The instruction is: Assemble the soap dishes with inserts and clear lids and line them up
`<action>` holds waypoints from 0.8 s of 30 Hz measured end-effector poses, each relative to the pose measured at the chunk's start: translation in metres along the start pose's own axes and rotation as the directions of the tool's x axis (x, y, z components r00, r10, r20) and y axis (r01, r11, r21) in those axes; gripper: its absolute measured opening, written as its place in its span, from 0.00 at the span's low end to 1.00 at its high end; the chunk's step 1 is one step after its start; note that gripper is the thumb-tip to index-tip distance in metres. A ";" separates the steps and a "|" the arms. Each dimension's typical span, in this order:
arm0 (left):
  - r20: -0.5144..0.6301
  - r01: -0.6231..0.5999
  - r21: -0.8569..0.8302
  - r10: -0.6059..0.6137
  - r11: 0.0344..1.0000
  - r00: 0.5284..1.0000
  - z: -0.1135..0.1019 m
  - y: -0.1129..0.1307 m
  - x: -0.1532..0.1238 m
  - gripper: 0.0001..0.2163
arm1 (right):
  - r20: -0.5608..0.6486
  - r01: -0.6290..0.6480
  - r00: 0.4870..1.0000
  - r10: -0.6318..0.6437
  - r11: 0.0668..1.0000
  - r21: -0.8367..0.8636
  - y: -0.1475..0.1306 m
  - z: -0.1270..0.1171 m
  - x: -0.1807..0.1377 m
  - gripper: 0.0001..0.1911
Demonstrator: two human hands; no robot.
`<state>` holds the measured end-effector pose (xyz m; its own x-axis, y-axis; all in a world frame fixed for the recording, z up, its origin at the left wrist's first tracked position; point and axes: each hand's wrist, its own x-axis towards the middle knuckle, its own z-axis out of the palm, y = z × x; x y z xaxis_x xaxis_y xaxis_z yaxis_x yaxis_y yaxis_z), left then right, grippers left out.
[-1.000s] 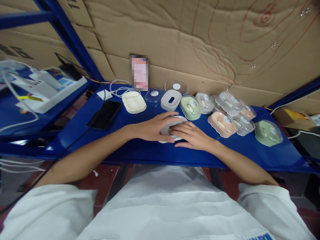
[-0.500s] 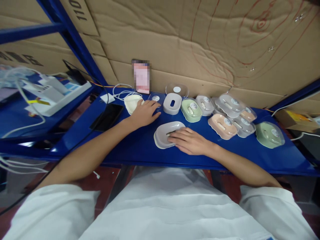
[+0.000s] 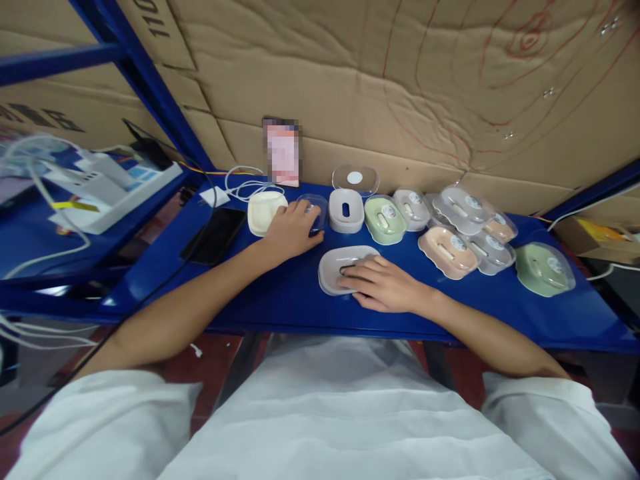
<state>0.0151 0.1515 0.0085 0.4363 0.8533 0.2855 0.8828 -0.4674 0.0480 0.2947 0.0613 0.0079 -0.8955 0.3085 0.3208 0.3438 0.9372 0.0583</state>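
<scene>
My left hand (image 3: 294, 230) reaches over a clear plastic lid (image 3: 323, 208), its thumb and bent fingers at the lid's near edge. Left of it sits a cream dish (image 3: 259, 215), partly behind my fingers. My right hand (image 3: 384, 283) grips a shallow light grey oval dish (image 3: 333, 261) near the table's front edge. Its fingertips are inside the dish beside a dark slot, and the hand hides the dish's right side. Behind these stands a grey box with an oval slot (image 3: 346, 200), and a lidded green soap box (image 3: 385, 220) is to its right.
Lidded soap boxes in peach (image 3: 447, 253), grey and green (image 3: 545, 270) crowd the right side, some stacked. Another clear lid (image 3: 367, 180) leans against the cardboard wall (image 3: 350, 100). A propped phone (image 3: 283, 153), a dark phone (image 3: 215, 235) and white cables are at left.
The grey dish has shifted slightly right with my right hand, and its cream underside edge no longer shows. My left fingers have closed over the clear lid, which has come slightly nearer.
</scene>
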 end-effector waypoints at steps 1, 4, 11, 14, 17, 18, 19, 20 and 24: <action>0.000 0.004 -0.004 -0.004 1.000 1.000 -0.002 0.000 0.000 0.19 | -0.018 -0.016 1.000 0.016 1.000 0.026 0.002 0.000 0.000 0.20; 0.006 0.025 -0.018 -0.025 1.000 1.000 -0.006 0.002 0.000 0.18 | -0.045 -0.058 0.997 0.063 0.994 0.094 0.008 0.001 -0.002 0.20; -0.015 0.097 -0.143 -0.100 0.985 0.995 -0.011 0.003 0.001 0.16 | 0.032 -0.164 0.986 0.162 0.978 0.127 0.015 0.005 -0.005 0.22; -0.089 0.115 -0.332 -0.153 0.936 0.984 -0.016 -0.004 0.005 0.15 | 0.054 -0.173 0.984 0.168 0.979 0.111 0.015 0.006 -0.005 0.23; -0.106 0.133 -0.545 -0.225 0.828 0.969 -0.023 -0.013 0.009 0.14 | 0.037 -0.171 0.985 0.167 0.975 0.141 0.017 0.007 -0.005 0.23; -0.089 0.137 -0.598 -0.235 0.790 0.968 -0.025 -0.014 0.010 0.14 | 0.027 -0.170 0.985 0.168 0.971 0.167 0.018 0.007 -0.005 0.24; -0.067 0.142 -0.637 -0.237 0.758 0.969 -0.027 -0.016 0.011 0.15 | 0.014 -0.173 0.985 0.174 0.965 0.198 0.019 0.007 -0.005 0.26; -0.046 0.146 -0.662 -0.234 0.735 0.971 -0.028 -0.016 0.011 0.16 | -0.004 -0.180 0.983 0.186 0.958 0.224 0.020 0.008 -0.006 0.28; -0.022 0.124 -0.690 -0.192 0.713 0.981 -0.026 -0.012 0.007 0.25 | -0.096 -0.281 0.948 0.304 0.939 0.200 0.023 0.013 -0.008 0.36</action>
<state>0.0031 0.1573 0.0346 0.2547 0.9220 0.2916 0.5639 -0.3866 0.7298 0.3065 0.0827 -0.0057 -0.7171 0.5618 0.4125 0.5175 0.8256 -0.2248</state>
